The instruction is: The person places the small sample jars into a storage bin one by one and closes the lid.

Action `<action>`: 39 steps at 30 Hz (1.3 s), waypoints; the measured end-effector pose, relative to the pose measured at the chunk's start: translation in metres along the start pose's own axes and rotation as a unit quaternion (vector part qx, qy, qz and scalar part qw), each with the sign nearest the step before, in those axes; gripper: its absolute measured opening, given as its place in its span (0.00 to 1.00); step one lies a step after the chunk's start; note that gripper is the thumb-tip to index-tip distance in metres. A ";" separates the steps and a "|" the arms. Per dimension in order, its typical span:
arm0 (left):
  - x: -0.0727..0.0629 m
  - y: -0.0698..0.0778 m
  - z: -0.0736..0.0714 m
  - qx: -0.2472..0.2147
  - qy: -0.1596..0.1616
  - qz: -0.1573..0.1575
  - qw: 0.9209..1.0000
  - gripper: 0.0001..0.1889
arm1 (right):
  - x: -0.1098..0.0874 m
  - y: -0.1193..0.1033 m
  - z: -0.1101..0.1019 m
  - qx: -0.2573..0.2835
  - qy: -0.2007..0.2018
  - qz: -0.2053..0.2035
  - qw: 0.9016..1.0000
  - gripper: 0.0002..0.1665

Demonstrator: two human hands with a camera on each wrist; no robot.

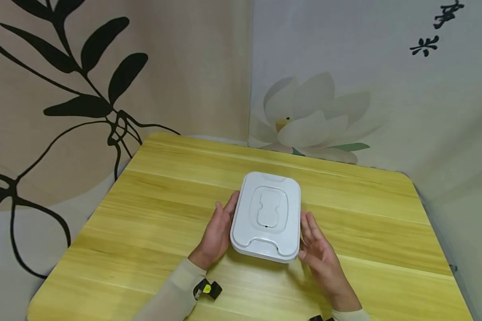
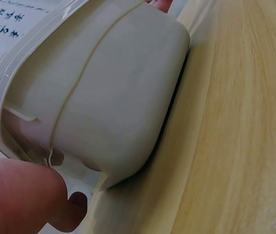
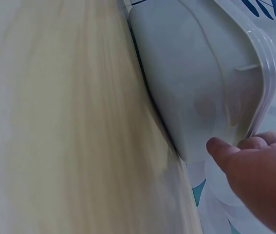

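A white plastic container with rounded corners and a fitted lid (image 1: 249, 214) sits on the wooden table (image 1: 152, 232). Its lid is on, with a raised oval and a notched shape in the middle. My left hand (image 1: 217, 232) lies along the container's left side, fingers extended beside the rim. On the opposite side, my right hand (image 1: 325, 263) has its fingers loosely straight, fingertips right at the wall. Both wrist views show the container's side wall (image 2: 123, 92) with a thin line running along it and its base on the tabletop.
Behind the table hang pale curtains, one printed with dark leaves (image 1: 96, 44) and the other with a white lotus (image 1: 309, 116). The table's far edge runs just below them. A small black device (image 1: 209, 289) is strapped to the left wrist.
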State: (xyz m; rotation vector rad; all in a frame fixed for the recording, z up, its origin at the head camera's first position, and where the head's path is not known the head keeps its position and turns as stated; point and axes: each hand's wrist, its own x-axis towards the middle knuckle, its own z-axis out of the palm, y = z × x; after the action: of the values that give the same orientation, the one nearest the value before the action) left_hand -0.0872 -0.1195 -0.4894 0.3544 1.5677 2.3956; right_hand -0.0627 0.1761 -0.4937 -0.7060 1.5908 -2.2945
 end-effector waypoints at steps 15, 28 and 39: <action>0.001 -0.002 0.003 0.008 -0.005 0.001 1.000 0.41 | 0.001 0.001 0.002 -0.007 0.009 0.013 1.000 0.53; 0.004 -0.006 0.000 0.038 -0.004 -0.010 0.999 0.42 | 0.003 0.004 0.007 -0.047 0.023 0.029 0.998 0.57; 0.005 -0.004 0.001 0.053 0.007 -0.021 0.998 0.41 | 0.003 0.006 0.004 -0.078 0.014 0.013 0.997 0.58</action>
State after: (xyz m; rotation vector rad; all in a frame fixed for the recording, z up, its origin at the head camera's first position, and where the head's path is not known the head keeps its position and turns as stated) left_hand -0.0913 -0.1152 -0.4924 0.3217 1.6971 2.2940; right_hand -0.0636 0.1698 -0.4976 -0.6888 1.7953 -2.1893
